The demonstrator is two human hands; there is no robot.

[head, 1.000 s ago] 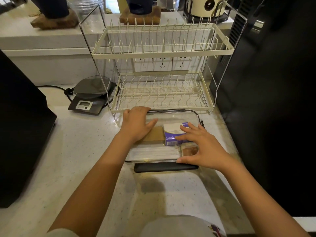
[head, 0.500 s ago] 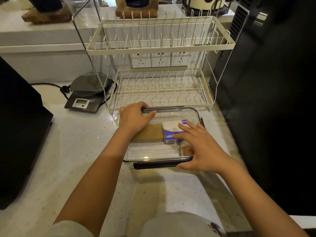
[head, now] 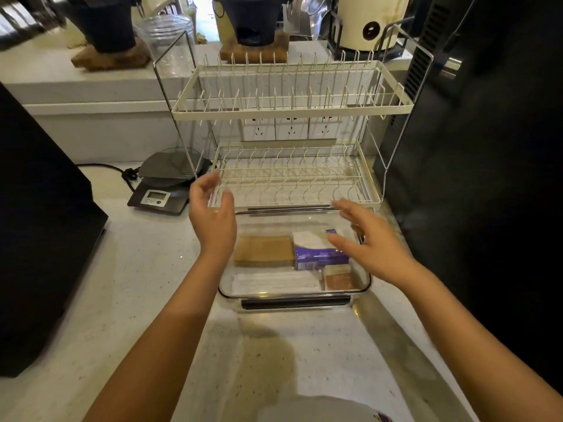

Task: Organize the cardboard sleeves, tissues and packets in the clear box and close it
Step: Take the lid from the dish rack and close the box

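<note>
On the speckled table, two-tier dish rack at back, scale to its left. Clear box sits just in front of rack, lid on, dark latch along near edge. Inside: cardboard sleeves left, purple tissue pack right, white packets front, brown packet front-right. Left hand and right hand hover above box, fingers spread, holding nothing.
</note>
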